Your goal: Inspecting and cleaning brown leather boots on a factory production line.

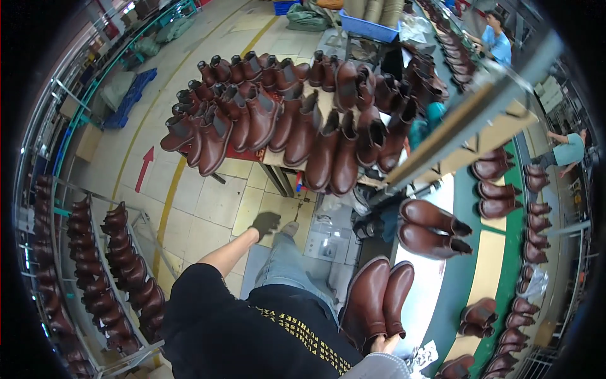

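Observation:
My right hand [384, 344] grips a pair of brown ankle boots [371, 294] by their shafts, at the edge of a white-topped bench. The boots' toes point away from me. My left hand [265, 222], in a dark glove, hangs over the tiled floor beside my leg. Its fingers are loosely apart with nothing in them. Just beyond the held boots, another pair of brown ankle boots [431, 228] lies on the white bench top [435, 281]. Ahead of me, a table carries many upright brown boots [255, 120].
A green conveyor [505, 252] with several pairs of boots runs along the right. A metal post [467, 120] slants over the bench. Racks of boots [120, 278] stand at the left. A blue crate [369, 24] sits beyond the table. Two people [497, 41] are at the far right.

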`<state>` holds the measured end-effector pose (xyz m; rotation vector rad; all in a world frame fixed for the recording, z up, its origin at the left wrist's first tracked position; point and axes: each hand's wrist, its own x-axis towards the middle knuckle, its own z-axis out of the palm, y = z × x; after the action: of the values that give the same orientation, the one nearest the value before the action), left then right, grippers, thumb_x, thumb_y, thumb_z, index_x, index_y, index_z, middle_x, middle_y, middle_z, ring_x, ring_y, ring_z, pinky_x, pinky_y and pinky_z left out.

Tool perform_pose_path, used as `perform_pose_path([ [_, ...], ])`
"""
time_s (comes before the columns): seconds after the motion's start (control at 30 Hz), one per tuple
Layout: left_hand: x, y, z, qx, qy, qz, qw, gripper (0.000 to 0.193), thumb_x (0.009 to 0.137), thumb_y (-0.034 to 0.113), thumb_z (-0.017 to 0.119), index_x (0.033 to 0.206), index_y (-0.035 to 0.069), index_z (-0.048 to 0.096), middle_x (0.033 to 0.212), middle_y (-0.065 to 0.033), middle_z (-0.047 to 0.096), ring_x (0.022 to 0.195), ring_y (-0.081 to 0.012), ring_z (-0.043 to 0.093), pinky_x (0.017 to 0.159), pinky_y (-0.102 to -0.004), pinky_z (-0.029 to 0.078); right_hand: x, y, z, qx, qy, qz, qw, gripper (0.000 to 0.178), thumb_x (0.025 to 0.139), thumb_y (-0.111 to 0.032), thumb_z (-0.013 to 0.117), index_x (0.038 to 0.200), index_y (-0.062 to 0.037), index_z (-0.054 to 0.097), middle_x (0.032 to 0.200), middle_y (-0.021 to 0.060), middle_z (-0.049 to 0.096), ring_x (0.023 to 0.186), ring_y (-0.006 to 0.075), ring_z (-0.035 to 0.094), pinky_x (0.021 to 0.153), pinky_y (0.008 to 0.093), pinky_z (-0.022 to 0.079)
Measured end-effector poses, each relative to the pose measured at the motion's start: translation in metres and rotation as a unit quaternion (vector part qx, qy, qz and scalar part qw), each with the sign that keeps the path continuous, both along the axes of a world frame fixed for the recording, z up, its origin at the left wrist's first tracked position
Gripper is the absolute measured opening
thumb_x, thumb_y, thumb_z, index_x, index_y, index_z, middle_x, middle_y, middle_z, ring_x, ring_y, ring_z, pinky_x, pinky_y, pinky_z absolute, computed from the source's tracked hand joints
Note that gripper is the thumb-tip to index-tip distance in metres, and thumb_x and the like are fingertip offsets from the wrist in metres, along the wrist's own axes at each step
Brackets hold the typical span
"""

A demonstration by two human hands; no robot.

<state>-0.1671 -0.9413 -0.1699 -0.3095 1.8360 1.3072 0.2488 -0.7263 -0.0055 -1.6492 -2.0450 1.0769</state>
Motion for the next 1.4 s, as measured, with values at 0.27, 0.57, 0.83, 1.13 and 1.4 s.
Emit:
perform_pose_path([
  [0.27, -0.283, 0.105, 0.053, 0.017, 0.615, -0.124, 0.779, 0.068, 0.069, 0.024, 0.07, 0.126, 0.002, 0.042, 0.117, -0.0226, 0.052, 0.11, -0.0358, 0.05, 0.096, -0.0403, 0.039, -0.167, -0.013, 0.001, -0.032, 0.018, 0.031, 0.999, 0.034, 0.083, -0.005, 0.058, 0.113, 0.0095, 0.049, 0.106, 0.0238, 0.058, 0.095, 0.0303, 0.057, 0.087, 0.038, 0.043],
  [0.57, -0.356, 0.167, 0.028, 0.061, 0.342, -0.164, 0.923, 0.096, 0.056, 0.057, 0.075, 0.128, 0.002, 0.044, 0.117, -0.0205, 0.057, 0.11, -0.0315, 0.055, 0.094, -0.0378, 0.044, -0.327, -0.006, 0.096, -0.068, -0.011, 0.086, 0.994, 0.042, 0.084, -0.011, 0.062, 0.12, 0.0046, 0.049, 0.109, 0.02, 0.061, 0.1, 0.0285, 0.058, 0.091, 0.0379, 0.042],
  [0.83, -0.33, 0.166, 0.042, -0.113, 0.342, -0.185, 0.914, 0.047, 0.077, 0.038, 0.057, 0.108, 0.004, 0.06, 0.099, -0.0253, 0.062, 0.095, -0.0381, 0.061, 0.08, -0.0434, 0.048, -0.413, 0.061, 0.099, 0.134, 0.044, 0.107, 0.984, 0.053, 0.081, -0.008, 0.062, 0.127, 0.0047, 0.039, 0.126, 0.0194, 0.048, 0.115, 0.0289, 0.049, 0.1, 0.039, 0.034],
  [1.13, -0.273, 0.129, 0.012, -0.178, 0.384, -0.103, 0.9, 0.044, 0.079, 0.04, 0.057, 0.096, -0.001, 0.063, 0.089, -0.0259, 0.062, 0.088, -0.0427, 0.06, 0.076, -0.0482, 0.048, -0.669, 0.127, 0.034, 0.437, -0.032, 0.47, 0.766, 0.012, 0.062, -0.008, 0.068, 0.063, -0.0008, 0.058, 0.07, 0.0198, 0.06, 0.068, 0.0374, 0.06, 0.065, 0.0448, 0.049],
  [1.4, -0.261, 0.112, 0.011, -0.121, 0.534, -0.098, 0.831, 0.055, 0.077, 0.029, 0.06, 0.124, 0.004, 0.046, 0.107, -0.0231, 0.055, 0.102, -0.0373, 0.054, 0.088, -0.0444, 0.043, -0.747, 0.125, -0.056, 0.346, -0.07, 0.668, 0.655, 0.013, 0.073, -0.006, 0.053, 0.084, -0.0025, 0.059, 0.083, 0.0195, 0.064, 0.077, 0.0355, 0.063, 0.068, 0.0431, 0.051],
])
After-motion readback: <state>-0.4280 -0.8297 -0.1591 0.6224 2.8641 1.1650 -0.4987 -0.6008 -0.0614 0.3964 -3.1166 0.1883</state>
